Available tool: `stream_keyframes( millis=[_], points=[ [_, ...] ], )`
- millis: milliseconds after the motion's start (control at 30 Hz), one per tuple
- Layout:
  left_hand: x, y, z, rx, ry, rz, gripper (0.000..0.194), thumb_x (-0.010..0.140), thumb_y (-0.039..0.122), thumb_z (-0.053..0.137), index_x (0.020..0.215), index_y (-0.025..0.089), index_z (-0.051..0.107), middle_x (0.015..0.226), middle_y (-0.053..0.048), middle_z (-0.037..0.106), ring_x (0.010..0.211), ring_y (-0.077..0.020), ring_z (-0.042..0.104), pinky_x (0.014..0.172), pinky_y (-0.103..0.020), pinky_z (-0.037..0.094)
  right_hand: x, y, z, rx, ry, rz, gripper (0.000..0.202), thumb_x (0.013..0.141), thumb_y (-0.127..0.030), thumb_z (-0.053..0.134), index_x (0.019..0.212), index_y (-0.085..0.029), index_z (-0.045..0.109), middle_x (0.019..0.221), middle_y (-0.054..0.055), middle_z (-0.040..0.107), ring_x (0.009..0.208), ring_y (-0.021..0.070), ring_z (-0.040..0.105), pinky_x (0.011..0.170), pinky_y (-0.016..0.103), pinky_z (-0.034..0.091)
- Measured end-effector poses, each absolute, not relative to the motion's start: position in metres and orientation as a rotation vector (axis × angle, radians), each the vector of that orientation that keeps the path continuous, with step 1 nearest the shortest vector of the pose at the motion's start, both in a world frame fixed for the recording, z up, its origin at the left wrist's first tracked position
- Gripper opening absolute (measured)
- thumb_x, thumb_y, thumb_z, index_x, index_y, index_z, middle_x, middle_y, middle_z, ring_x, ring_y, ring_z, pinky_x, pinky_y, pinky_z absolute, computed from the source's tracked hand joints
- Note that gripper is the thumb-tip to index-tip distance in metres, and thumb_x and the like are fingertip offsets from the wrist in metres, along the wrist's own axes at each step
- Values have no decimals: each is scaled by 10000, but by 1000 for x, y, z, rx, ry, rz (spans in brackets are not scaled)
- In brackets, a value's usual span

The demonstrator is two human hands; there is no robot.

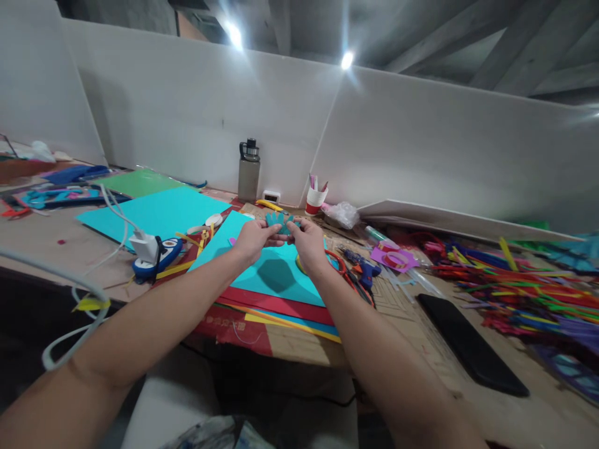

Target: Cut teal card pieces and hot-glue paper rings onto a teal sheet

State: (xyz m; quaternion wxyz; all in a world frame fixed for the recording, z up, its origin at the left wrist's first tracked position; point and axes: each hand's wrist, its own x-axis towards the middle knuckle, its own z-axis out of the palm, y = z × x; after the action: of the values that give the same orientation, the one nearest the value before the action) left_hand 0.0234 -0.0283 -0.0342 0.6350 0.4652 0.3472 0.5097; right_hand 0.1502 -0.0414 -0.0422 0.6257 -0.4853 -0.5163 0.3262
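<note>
a paper cup (316,199), white above and red below, is seen near the back wall (281,118), with a few slim pens (314,182) held upright in it. to its left a grey water bottle (249,179) is stood upright with its dark lid on; its contents cannot be told. just right of the cup a clear plastic bag (347,214) is left crumpled. between the two hands, above a turquoise sheet (248,274), a teal paper cutout (275,219) with petal-like strips is held, pinched by the fingertips of the left hand (255,240) and of the right hand (307,242). under the turquoise sheet, red and yellow sheets are stacked at the edge of the counter (42,232). the red-handled scissors (337,262) are partly hidden by the right hand and forearm, and beside them a blue glue gun (367,272) is laid. farther right, a black phone (472,346) is placed near heaped pipe cleaners (528,290). at the left, a white plug (144,246) is set on a blue power strip (161,259).
</note>
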Motion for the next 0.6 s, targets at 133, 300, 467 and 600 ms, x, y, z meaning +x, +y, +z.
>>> stream_keyframes(
  millis=[133, 300, 467, 600],
  points=[
    [22, -28, -33, 1119, 793, 1127, 159, 752, 185, 747, 790, 63, 652, 665, -79, 695, 579, -148, 679, 508, -205, 512, 149, -44, -40, -1145, -1208, 716, 292, 682, -406, 629, 828, -154, 640, 514, -59, 512, 466, 105, 500, 486, 248, 421],
    [20, -26, -33, 1181, 783, 1063, 184, 744, 216, 756, 801, 74, 654, 687, -88, 707, 602, -164, 689, 519, -221, 529, 149, -44, -38, -1110, -1217, 793, 309, 659, -401, 636, 841, -152, 651, 498, -69, 494, 443, 87, 458, 456, 228, 391],
    [20, -28, -30, 1156, 797, 1043, 194, 758, 192, 742, 707, 90, 586, 646, -78, 684, 621, -168, 697, 607, -253, 572, 150, -42, -38, -1118, -1201, 832, 268, 644, -388, 635, 789, -162, 629, 490, -78, 458, 416, 77, 428, 424, 219, 361],
    [20, -31, -29, 1120, 681, 1014, 157, 825, 163, 664, 720, 96, 567, 670, -87, 686, 673, -174, 709, 706, -298, 589, 153, -38, -43, -1147, -1165, 796, 283, 653, -385, 626, 822, -157, 639, 542, -64, 495, 442, 79, 442, 440, 223, 378]
  ],
)
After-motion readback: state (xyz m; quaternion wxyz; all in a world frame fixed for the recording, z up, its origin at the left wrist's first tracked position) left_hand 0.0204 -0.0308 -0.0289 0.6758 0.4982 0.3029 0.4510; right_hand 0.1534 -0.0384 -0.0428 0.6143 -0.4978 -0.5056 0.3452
